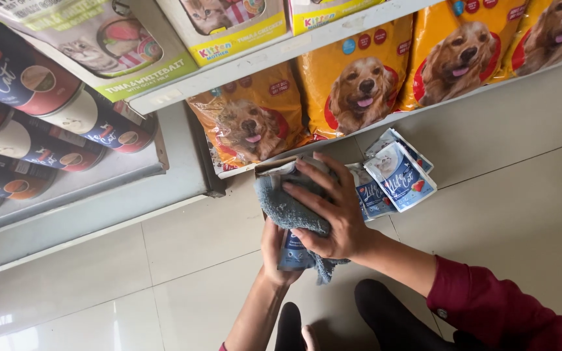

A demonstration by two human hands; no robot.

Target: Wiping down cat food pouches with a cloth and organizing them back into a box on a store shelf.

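My right hand (pixel 333 208) presses a grey-blue cloth (pixel 284 207) over a pouch, fingers spread across the cloth. Below it, my left hand (pixel 276 255) grips a small blue and white pet-food pouch (pixel 291 252) from underneath; most of the pouch is hidden by the cloth. A brown cardboard box edge (pixel 269 166) shows just behind the cloth. To the right, several more blue and white pouches (pixel 398 175) lie in a loose pile on the floor.
Orange dog-food bags (pixel 359 84) stand on the lowest white shelf (pixel 255 62). Stacked cat-food cans (pixel 40 123) fill the shelf unit at left, with boxed cat food above. Pale floor tiles (pixel 521 162) spread around; my dark-trousered knees (pixel 385 318) are at the bottom.
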